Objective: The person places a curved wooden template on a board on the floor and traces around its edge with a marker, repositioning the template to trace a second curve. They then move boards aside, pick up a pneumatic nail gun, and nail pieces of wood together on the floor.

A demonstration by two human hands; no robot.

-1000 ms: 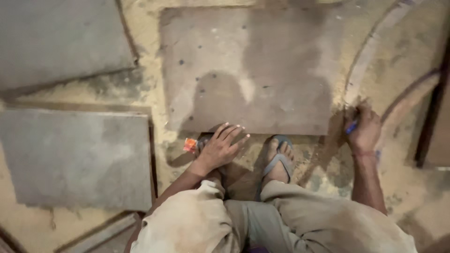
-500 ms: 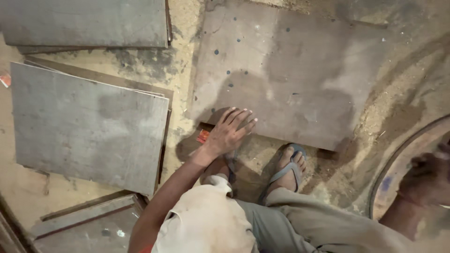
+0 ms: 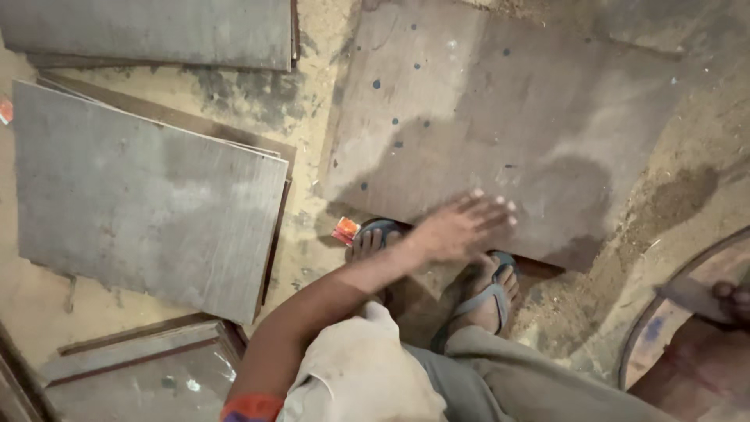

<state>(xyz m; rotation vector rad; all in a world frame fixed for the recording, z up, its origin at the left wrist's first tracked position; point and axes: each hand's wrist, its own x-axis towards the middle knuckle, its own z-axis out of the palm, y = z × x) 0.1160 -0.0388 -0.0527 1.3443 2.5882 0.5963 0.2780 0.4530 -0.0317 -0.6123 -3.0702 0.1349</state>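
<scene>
Dusty grey board (image 3: 500,133) lies under the left hand (image 3: 457,227), fingers (image 3: 492,205) spread flat, holding nothing (blurred); right hand (image 3: 734,301) mostly cut off, grip unclear.

Matt, dusty plywood board (image 3: 500,117), rubbery grey sandals (image 3: 476,301), sawdust-gritty floor (image 3: 312,94).

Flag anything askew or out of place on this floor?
The grey board lies skewed on its stack, so brown boards beneath stick out at its top and right edges. A small orange scrap sits loose by the sandalled foot. Sawdust covers the floor. The left hand hovers over the large board.
</scene>
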